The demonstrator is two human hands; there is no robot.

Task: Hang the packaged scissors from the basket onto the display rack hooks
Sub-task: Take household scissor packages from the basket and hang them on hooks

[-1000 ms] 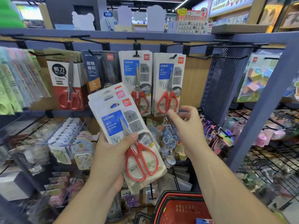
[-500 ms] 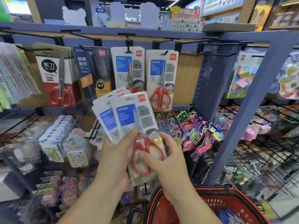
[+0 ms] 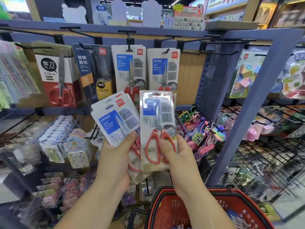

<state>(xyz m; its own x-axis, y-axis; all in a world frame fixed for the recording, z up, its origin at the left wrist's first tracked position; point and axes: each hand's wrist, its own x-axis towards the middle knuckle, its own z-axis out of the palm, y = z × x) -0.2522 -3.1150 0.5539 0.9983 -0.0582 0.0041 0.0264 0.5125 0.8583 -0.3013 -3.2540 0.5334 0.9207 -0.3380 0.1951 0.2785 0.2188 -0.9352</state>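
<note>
Head view: I see the right hand (image 3: 178, 161) pinching one clear-blister pack of red-handled scissors (image 3: 156, 129), held upright below the black wire rack hooks (image 3: 191, 40). The left hand (image 3: 115, 156) grips a fanned stack of matching white-and-blue packs (image 3: 113, 123). A red plastic basket (image 3: 173, 210) sits low, under the right forearm.

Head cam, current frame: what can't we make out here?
- Head view: how many packs in the left hand's stack; the top one covers the rest.
- Head view: red basket's contents; bottom edge and right forearm cut them off.
- Head view: label on the right hand's pack; glare blurs it.
</note>
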